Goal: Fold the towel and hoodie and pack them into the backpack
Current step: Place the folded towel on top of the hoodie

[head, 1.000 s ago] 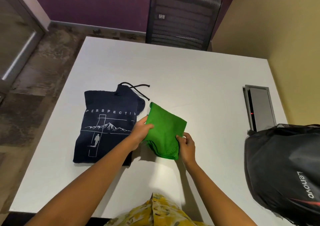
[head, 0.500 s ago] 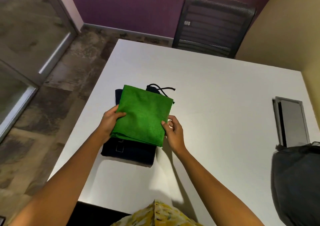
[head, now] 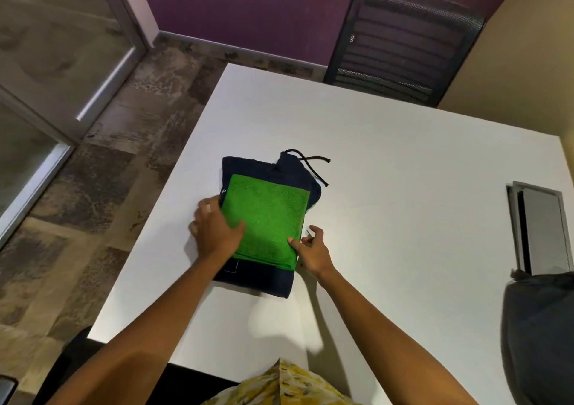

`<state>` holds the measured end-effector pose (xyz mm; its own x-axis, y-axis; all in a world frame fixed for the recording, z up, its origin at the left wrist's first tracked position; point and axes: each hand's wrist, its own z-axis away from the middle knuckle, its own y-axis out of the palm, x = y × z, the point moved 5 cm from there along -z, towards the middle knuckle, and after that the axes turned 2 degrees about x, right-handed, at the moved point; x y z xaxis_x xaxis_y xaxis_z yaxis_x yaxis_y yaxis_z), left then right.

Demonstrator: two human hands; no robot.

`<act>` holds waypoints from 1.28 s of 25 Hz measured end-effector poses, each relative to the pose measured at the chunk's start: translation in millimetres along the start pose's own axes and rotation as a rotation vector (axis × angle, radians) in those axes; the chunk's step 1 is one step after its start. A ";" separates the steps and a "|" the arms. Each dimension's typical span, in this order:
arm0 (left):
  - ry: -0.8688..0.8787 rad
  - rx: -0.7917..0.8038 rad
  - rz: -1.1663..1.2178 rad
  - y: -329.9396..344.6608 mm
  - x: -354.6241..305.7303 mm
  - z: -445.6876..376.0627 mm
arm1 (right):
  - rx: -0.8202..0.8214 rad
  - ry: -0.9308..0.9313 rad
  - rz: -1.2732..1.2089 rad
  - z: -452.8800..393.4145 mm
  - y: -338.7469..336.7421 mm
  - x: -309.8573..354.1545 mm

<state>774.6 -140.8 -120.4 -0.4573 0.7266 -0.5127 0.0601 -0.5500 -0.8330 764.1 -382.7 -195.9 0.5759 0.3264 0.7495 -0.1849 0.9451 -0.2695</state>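
A: Resting on the green towel (head: 267, 218), is that the left hand (head: 216, 233)?

B: Yes. Its palm lies on the towel's near left corner with the thumb stretched flat across the cloth. The fingers spread loosely past the towel's left edge; whether they touch the hoodie (head: 273, 168) or the bench (head: 388, 187) there I cannot tell, they are blurred. It is pressing, not gripping.

A: And the right hand (head: 312, 249)?

B: At the towel's near right corner. The thumb tip touches the towel's edge, the other fingers are curled loosely and lifted just beside it, holding nothing that I can see.

A: So the hands are apart?

B: One on each near corner of the towel, with the green cloth between them.

A: Where is the towel itself?

B: Folded into a rectangle and lying flat on top of the folded dark hoodie. The hoodie shows beyond the towel's far edge, with its drawstring (head: 310, 167) trailing off to the right, and as a dark band on the near side.

A: The backpack (head: 540, 336)?

B: Well to the right of the towel, at the bench's right edge, partly cut off. A grey cable hatch (head: 539, 227) sits just beyond it, and a black mesh chair (head: 403, 44) stands at the far side of the bench.
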 end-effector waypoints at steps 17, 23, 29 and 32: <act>0.356 0.179 -0.505 49.0 32.8 -8.6 | 0.084 -0.146 0.116 -8.1 51.3 26.7; 0.352 0.184 -0.536 22.2 61.7 -30.2 | 0.136 -0.202 0.114 -10.2 94.3 37.1; 0.329 0.262 -0.548 5.0 82.5 -44.1 | 0.185 -0.261 0.158 -1.9 120.2 50.3; 0.276 0.336 -0.571 9.0 77.2 -40.9 | 0.178 -0.250 0.204 0.5 114.8 41.6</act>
<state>776.1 -72.8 -176.0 -0.0922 0.9919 -0.0871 -0.4185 -0.1180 -0.9005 766.4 -260.6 -195.4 0.3043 0.4816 0.8219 -0.4245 0.8409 -0.3356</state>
